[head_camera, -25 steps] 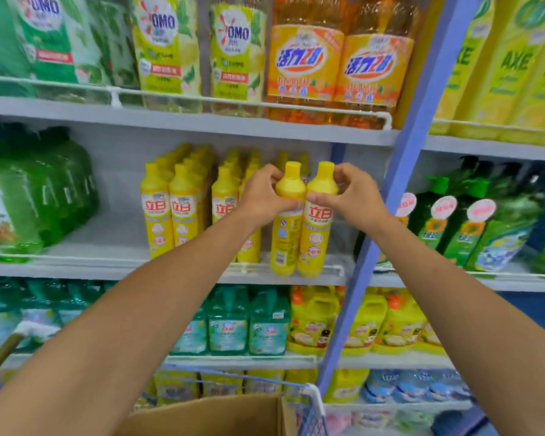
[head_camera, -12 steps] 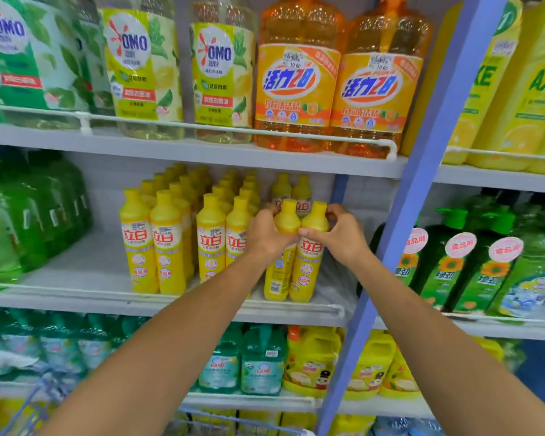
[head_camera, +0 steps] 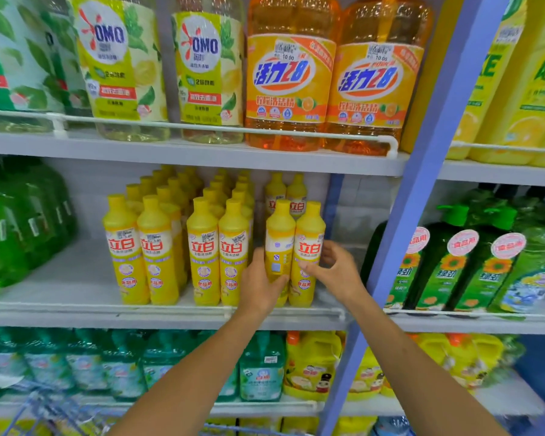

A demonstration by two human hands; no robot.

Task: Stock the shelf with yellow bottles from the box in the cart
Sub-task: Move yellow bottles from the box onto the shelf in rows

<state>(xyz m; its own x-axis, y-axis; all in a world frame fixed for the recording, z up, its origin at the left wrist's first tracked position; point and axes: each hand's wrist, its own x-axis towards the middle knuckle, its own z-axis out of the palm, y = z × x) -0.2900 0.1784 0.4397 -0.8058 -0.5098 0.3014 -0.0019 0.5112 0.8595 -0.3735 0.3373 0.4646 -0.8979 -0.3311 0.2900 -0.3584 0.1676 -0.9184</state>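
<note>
At the bottom of the frame two bare forearms rise toward the centre, and a bit of the blue wire cart [head_camera: 54, 410] shows in the lower left corner. The left hand [head_camera: 260, 286] wraps the lower body of a yellow bottle [head_camera: 279, 247] just right of the frame's centre, fingers curled around its left side and front, holding it upright on the middle shelf [head_camera: 76, 313]. This bottle shows its back label. Touching it on the right stands a second yellow bottle [head_camera: 309, 250], its red-lettered label facing out. The right hand [head_camera: 335, 272] is loosely spread beside that one, thumb on the bottle's front and fingers reaching around its right side, a light hold rather than a firm clamp.

Left of the pair, in the centre of the frame, rows of the same yellow bottles [head_camera: 202, 247] run toward the back of the shelf, and two more stand behind the held pair. Green bottles [head_camera: 19, 221] fill the left edge. A blue upright post [head_camera: 422, 190] runs diagonally at right, with dark green pump bottles [head_camera: 453, 259] beyond it. Across the top, the upper shelf carries large orange jugs [head_camera: 331, 77].
</note>
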